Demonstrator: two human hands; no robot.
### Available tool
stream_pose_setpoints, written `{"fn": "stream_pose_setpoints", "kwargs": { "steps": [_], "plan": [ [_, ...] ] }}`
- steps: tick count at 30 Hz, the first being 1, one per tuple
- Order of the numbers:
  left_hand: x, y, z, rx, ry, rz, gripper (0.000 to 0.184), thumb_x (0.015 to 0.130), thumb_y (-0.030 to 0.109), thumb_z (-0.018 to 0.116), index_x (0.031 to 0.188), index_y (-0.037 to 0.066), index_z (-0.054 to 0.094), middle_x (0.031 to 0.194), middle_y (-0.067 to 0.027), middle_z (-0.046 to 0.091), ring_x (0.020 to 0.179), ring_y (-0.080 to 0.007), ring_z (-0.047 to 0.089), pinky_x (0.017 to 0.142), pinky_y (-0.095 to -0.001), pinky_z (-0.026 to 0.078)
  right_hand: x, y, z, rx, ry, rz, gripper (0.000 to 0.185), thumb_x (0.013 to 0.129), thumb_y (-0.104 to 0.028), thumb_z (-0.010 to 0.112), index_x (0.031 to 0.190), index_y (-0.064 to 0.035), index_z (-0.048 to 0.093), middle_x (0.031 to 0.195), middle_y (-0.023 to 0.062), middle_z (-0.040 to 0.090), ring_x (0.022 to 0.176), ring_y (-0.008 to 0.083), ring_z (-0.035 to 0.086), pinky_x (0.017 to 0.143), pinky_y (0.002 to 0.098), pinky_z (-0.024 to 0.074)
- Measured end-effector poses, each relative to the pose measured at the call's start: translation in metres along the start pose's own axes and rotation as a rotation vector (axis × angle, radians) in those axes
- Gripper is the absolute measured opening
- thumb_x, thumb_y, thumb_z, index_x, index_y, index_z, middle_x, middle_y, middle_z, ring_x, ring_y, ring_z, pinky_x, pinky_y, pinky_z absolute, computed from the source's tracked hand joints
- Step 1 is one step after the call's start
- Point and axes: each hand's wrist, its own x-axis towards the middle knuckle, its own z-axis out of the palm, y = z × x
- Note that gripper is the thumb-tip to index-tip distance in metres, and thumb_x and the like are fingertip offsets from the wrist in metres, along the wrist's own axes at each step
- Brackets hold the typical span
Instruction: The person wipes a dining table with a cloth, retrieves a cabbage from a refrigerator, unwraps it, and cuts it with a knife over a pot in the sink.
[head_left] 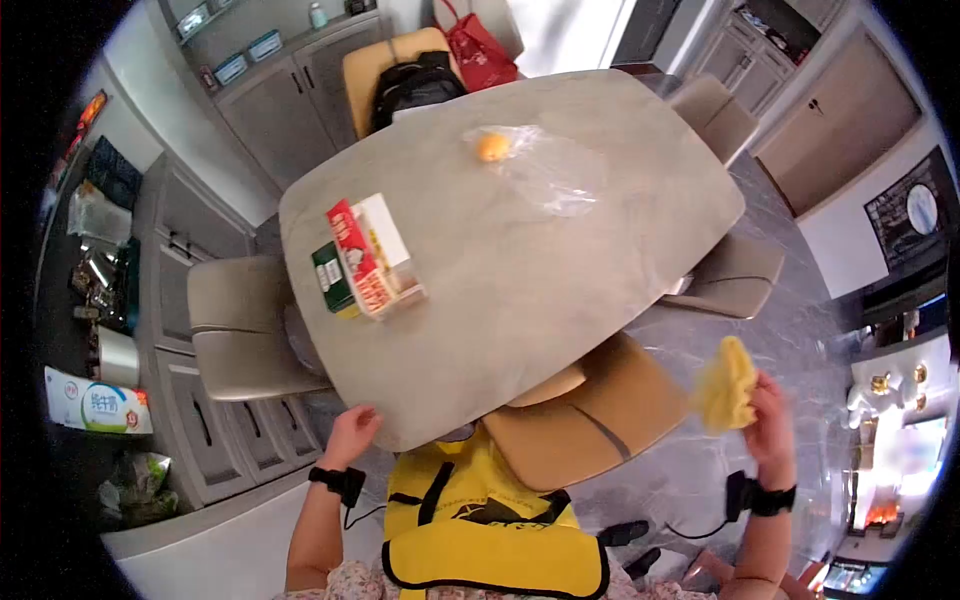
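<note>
One big worktop [520, 290] sits in front of you, with a tan chair [590, 420] tucked at its near side. Next in size, the clear plastic bag [565, 185] lies crumpled near the far side, and the red and white box [358, 262] is on the left part. Your left hand [352, 437] is by the near left corner and seems to hold nothing; you can't tell if its fingers are spread or pressed together. Your right hand [768, 415] pinches the yellow cloth [725, 388] by its edge, out past the chair and above the floor [645, 510]. That cloth should be light, soft and floppy, not slippery, and hard to break. Grab a thick fold near its middle so it won't droop. Smallest is the orange fruit [492, 148], at the plastic bag's left end.
</note>
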Motion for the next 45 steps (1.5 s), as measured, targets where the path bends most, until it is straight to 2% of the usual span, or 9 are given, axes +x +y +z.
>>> {"fn": "stream_pose_setpoints", "kwargs": {
  "steps": [10,14,19,23,24,28,35,39,45],
  "plan": [
    [0.013,-0.024,-0.098,-0.188,-0.063,0.118,0.034,0.086,0.023,0.066,0.11,-0.001,0.059,0.093,-0.01,0.066,0.083,-0.0153,0.062,0.076,-0.0296,0.05,0.043,0.236,0.275,0.465,-0.281,0.457,0.026,0.09,-0.01,0.048,0.114,-0.0011,0.051,0.102,0.0071,0.06,0.091,0.0173,0.06,0.076,0.0286,0.0509],
    [0.017,-0.055,-0.141,-0.292,-0.123,0.101,0.032,0.088,0.021,0.065,0.111,0.0,0.06,0.095,-0.0092,0.066,0.086,-0.0144,0.061,0.077,-0.029,0.049,0.115,0.264,0.314,-0.274,-0.086,0.119,0.044,0.086,-0.014,0.054,0.126,0.0032,0.045,0.122,0.0173,0.054,0.112,0.025,0.054,0.09,0.0335,0.0466],
    [0.036,-0.055,-0.173,-0.452,-0.135,0.114,0.029,0.088,0.016,0.064,0.11,-0.001,0.059,0.096,-0.0079,0.065,0.086,-0.0124,0.06,0.076,-0.0272,0.049,0.149,0.361,0.381,-1.31,0.394,-0.26,0.064,0.082,-0.014,0.05,0.137,0.0098,0.026,0.143,0.0317,0.021,0.134,0.0444,0.02,0.109,0.0524,0.0175],
    [0.077,-0.039,-0.166,-0.655,-0.149,0.077,0.031,0.086,0.012,0.065,0.113,-0.001,0.057,0.099,-0.007,0.063,0.086,-0.0111,0.059,0.073,-0.025,0.049,0.071,0.401,0.484,-1.939,-0.092,-0.583,0.061,0.088,-0.021,0.039,0.14,0.006,0.024,0.146,0.0239,0.025,0.137,0.0397,0.019,0.11,0.0536,0.0145],
    [0.088,-0.03,-0.161,-0.71,-0.144,0.071,0.032,0.086,0.011,0.065,0.114,0.0,0.056,0.1,-0.0069,0.063,0.087,-0.0109,0.059,0.073,-0.0244,0.048,0.056,0.412,0.498,-1.692,-0.223,-0.693,0.057,0.087,-0.019,0.039,0.139,0.0037,0.03,0.145,0.0219,0.028,0.136,0.0373,0.023,0.11,0.0513,0.0163],
    [0.121,-0.005,-0.152,-0.45,-0.046,0.263,0.042,0.082,0.009,0.068,0.119,-0.003,0.051,0.111,-0.0113,0.059,0.09,-0.0151,0.06,0.075,-0.0262,0.048,0.062,0.373,0.48,-1.229,-0.599,-0.728,0.045,0.083,-0.008,0.045,0.128,-0.0008,0.046,0.138,0.0174,0.039,0.128,0.0319,0.036,0.109,0.0451,0.0239],
    [0.169,-0.023,-0.137,-0.298,-0.093,0.112,0.064,0.081,0.022,0.071,0.129,-0.008,0.041,0.128,-0.0222,0.049,0.118,-0.0275,0.05,0.093,-0.0378,0.045,0.198,0.315,0.304,-1.227,0.25,-0.299,0.043,0.075,0.002,0.051,0.118,0.0016,0.048,0.121,0.0198,0.048,0.107,0.0368,0.049,0.089,0.043,0.0412],
    [0.186,-0.017,-0.135,0.474,-0.229,0.236,0.086,0.079,0.034,0.067,0.141,-0.005,0.022,0.145,-0.0285,0.022,0.136,-0.043,0.017,0.11,-0.0465,0.023,0.245,0.28,0.249,-1.346,0.682,-0.349,0.053,0.075,0.001,0.052,0.126,0.008,0.038,0.126,0.0264,0.042,0.113,0.0407,0.044,0.099,0.0469,0.0321],
    [0.187,-0.007,-0.136,0.507,-0.354,0.177,0.088,0.075,0.028,0.07,0.145,0.007,0.019,0.149,-0.0221,0.016,0.138,-0.0421,0.013,0.11,-0.0463,0.023,0.314,0.247,0.265,-1.303,0.771,-0.05,0.06,0.077,-0.004,0.048,0.131,0.012,0.031,0.138,0.0307,0.03,0.13,0.0398,0.03,0.107,0.0469,0.0221]
  ]
}}
